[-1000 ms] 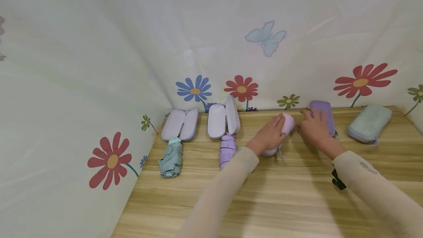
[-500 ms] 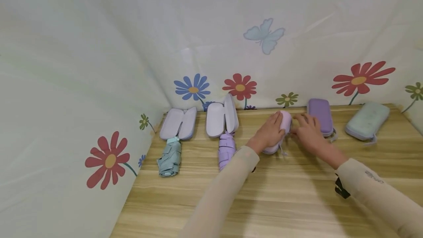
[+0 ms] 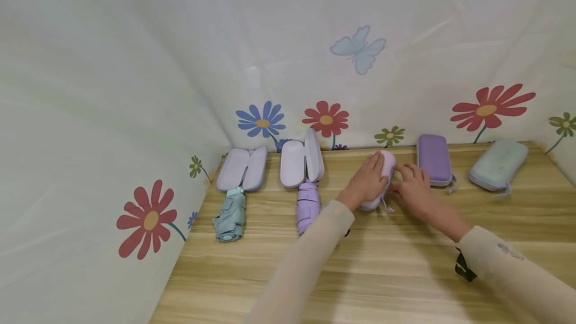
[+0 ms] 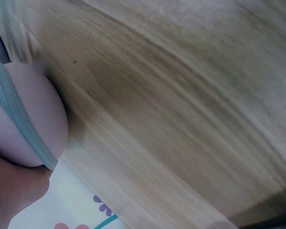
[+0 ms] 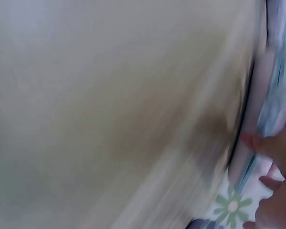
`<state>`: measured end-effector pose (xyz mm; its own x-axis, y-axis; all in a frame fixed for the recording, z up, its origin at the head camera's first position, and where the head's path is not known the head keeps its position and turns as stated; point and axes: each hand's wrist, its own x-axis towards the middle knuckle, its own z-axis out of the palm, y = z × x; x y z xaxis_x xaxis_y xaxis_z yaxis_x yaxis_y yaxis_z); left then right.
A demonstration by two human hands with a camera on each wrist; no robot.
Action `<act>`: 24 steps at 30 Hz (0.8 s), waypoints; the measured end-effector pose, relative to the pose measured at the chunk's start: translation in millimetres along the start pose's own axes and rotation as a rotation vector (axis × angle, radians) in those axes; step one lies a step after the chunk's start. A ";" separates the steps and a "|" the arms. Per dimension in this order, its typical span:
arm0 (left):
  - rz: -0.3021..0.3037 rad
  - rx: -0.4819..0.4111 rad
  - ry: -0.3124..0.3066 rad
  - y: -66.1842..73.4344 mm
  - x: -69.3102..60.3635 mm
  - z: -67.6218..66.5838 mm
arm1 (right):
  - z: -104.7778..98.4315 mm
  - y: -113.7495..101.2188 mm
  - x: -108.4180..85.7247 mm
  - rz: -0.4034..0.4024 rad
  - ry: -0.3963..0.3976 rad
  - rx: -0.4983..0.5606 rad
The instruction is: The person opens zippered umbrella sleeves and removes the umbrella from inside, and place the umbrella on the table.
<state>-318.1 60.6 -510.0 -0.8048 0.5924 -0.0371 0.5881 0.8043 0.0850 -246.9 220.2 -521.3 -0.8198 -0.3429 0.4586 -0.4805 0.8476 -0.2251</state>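
Note:
My left hand (image 3: 366, 179) grips a pink zip case (image 3: 388, 163) from above and its left side, holding it on the table. In the left wrist view the rounded end of the case (image 4: 35, 105) shows a grey-green zip band. My right hand (image 3: 416, 191) is at the right side of the same case, thumb and fingers curled at the zip. The right wrist view is blurred; there the thumb lies on the zip band (image 5: 271, 112), and the small zipper pull is hidden by the fingers. A cord (image 3: 388, 207) hangs from the near end.
Two cases lie spread open at left, one pale blue (image 3: 233, 169) and one lilac (image 3: 292, 164). Before them lie a folded teal umbrella (image 3: 231, 219) and a folded purple umbrella (image 3: 308, 209). Closed purple (image 3: 434, 159) and green (image 3: 498, 164) cases lie right. A flowered curtain (image 3: 288, 64) stands behind.
My right hand has moved left and toward me, from beside the purple case to along the pink case's right side. My left hand has kept its grip on the pink case.

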 end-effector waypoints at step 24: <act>0.011 -0.012 -0.063 -1.8 -2.5 -6.4 | -11.6 -4.0 7.2 0.146 -0.195 0.020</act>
<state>-317.7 57.3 -503.7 -0.7912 0.6035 -0.0984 0.5959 0.7971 0.0976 -247.3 219.0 -507.1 -0.9249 -0.2906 0.2452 -0.3567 0.8864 -0.2951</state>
